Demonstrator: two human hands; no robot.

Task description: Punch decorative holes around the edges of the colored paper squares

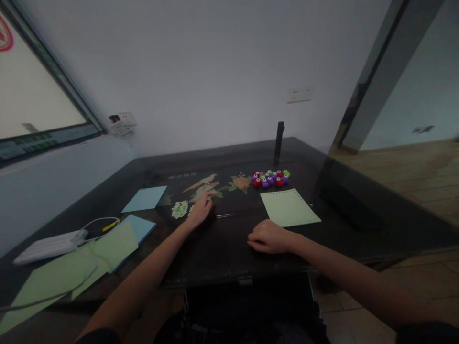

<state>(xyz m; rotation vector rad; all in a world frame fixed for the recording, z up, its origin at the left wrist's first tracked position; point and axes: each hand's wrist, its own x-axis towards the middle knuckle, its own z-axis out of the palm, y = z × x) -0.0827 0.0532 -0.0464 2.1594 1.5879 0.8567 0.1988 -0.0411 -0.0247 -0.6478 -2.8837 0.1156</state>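
My left hand (pixel 201 209) lies on the dark table (pixel 229 260), fingers partly stretched, over the printed bird-and-flower picture (pixel 241 182). Nothing shows in it. My right hand (pixel 270 236) rests closed in a loose fist just below a pale green sheet (pixel 289 208), with no object visible in it. The sheet has small marks along its edges. Behind it, a cluster of small red, purple and green balls with eye shapes (pixel 269 178) sits on the table. A slim black cylinder (pixel 278 142) stands upright beyond them.
At the left lie a light blue sheet (pixel 145 198), more blue paper (pixel 142 226), green sheets (pixel 53 282), a white power strip (pixel 50 246) with a cable and a small yellow item (pixel 110 226). A dark flat object (pixel 351 208) is at the right. A wall (pixel 215 86) rises behind.
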